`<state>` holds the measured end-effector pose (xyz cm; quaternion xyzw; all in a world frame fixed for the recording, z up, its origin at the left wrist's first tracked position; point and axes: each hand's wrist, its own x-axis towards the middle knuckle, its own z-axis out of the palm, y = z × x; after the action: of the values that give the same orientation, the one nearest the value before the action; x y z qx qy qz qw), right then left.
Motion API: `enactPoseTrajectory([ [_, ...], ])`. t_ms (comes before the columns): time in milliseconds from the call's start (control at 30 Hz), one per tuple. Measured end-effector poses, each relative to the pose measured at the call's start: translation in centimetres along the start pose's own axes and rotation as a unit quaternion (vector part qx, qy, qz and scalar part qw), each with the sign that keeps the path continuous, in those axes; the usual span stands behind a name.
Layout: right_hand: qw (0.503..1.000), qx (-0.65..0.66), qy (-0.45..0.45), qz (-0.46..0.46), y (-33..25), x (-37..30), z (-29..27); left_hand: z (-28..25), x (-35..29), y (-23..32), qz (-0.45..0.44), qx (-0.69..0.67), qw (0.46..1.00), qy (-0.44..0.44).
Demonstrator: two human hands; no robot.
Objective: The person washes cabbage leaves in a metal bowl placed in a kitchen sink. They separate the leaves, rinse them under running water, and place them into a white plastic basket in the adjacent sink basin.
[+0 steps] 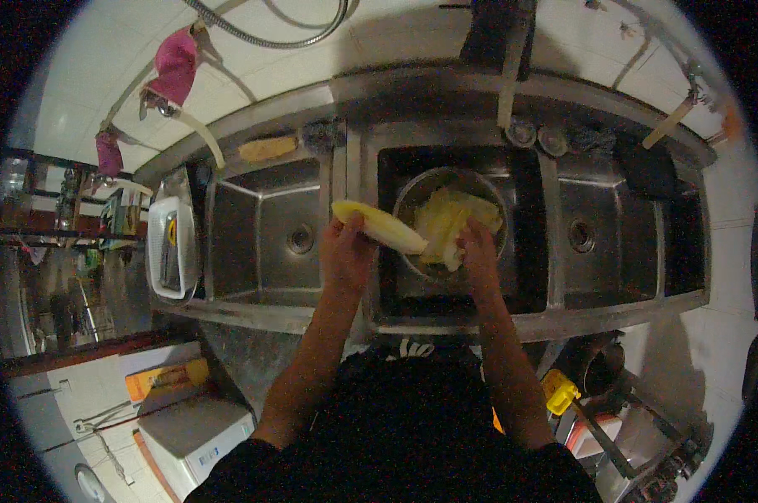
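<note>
I see my left hand [345, 251] closed around a pale yellow leaf [379, 225], held over the middle sink [525, 251]. My right hand [478, 251] grips the leaves [454, 214] heaped in the metal bowl [412, 201] sitting in that sink. The left sink [253, 226] holds nothing.

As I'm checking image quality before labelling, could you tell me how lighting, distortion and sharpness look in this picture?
Head view: dim, warm light, brightest on the white wall tiles; the sink basins are deep in shadow. Fisheye bends the counter edge and blacks out the corners. The left hand, its pale leaf and the right hand at the metal bowl look soft, fine detail lost.
</note>
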<state>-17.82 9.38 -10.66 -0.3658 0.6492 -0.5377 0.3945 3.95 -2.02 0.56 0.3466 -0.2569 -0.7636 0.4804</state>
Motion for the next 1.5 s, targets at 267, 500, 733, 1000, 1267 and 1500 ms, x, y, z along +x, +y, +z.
enactPoseTrajectory([
  [267, 0.963, 0.203, -0.066, 0.166, -6.1, -2.0, 3.8, -1.2, -0.3, -2.2, -0.058, 0.032, 0.998, -0.002],
  [500, 0.871, -0.329, -0.047, -0.362, -7.2, -1.2, 4.4, -8.3, -4.0, 3.3, 0.067, 0.494, 0.847, -0.183],
  [733, 0.914, -0.154, -0.365, -0.081, -15.5, -2.0, 15.8, -13.7, -12.6, 9.8, -0.136, 0.463, 0.853, -0.196],
  [1000, 0.827, -0.238, -0.502, -0.082, -19.7, -10.5, 41.7, -31.6, -20.8, 16.1, -0.156, -0.026, 0.987, 0.0],
  [1267, 0.815, -0.109, -0.543, -0.173, -19.9, -11.6, 67.0, -46.4, -34.0, 31.4, 0.008, -0.037, 0.962, 0.271],
  [1500, 0.712, -0.384, -0.351, -0.471, -18.1, 8.6, 82.2, -58.4, -36.4, 35.7, 0.133, -0.125, 0.946, 0.267],
])
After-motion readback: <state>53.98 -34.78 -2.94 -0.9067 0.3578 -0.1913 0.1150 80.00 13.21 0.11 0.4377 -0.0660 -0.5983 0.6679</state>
